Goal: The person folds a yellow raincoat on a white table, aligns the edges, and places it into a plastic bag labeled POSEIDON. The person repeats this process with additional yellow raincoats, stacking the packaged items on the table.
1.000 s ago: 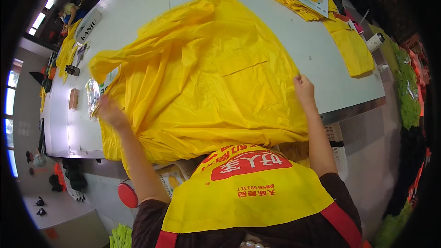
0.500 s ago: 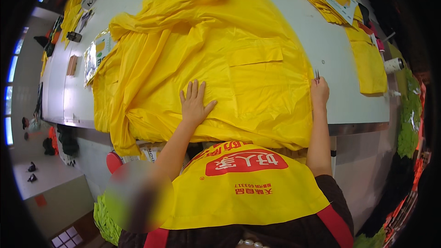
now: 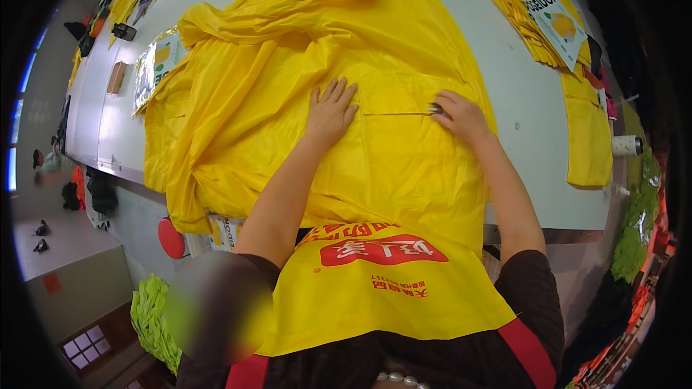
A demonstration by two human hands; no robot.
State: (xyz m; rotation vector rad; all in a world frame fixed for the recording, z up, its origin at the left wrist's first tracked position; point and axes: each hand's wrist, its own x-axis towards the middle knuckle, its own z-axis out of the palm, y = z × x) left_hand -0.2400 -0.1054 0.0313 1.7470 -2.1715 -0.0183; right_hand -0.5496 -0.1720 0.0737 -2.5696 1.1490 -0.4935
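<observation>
A yellow rain jacket (image 3: 267, 108) lies spread and wrinkled across the table in front of me. My left hand (image 3: 333, 114) rests flat on it with fingers stretched, just left of the flap pocket (image 3: 400, 94). At the right end of the pocket flap, my right hand (image 3: 461, 119) is closed around small metal thread snips (image 3: 435, 109). Their tips point left along the flap's lower edge; the handles are hidden in my fingers. The jacket's near edge hangs over the table front against my yellow apron (image 3: 389, 310).
Folded yellow garments (image 3: 522, 11) with a printed card are stacked at the far right of the white table (image 3: 530, 151). A thread cone (image 3: 626, 145) stands by the right edge. At left lie a clear-wrapped package (image 3: 155, 65), a brown block (image 3: 116, 78) and a small black object (image 3: 123, 32).
My right hand, with the snips, has moved left and inward from the jacket's right edge to the pocket flap. My left hand has slid up and right toward the pocket.
</observation>
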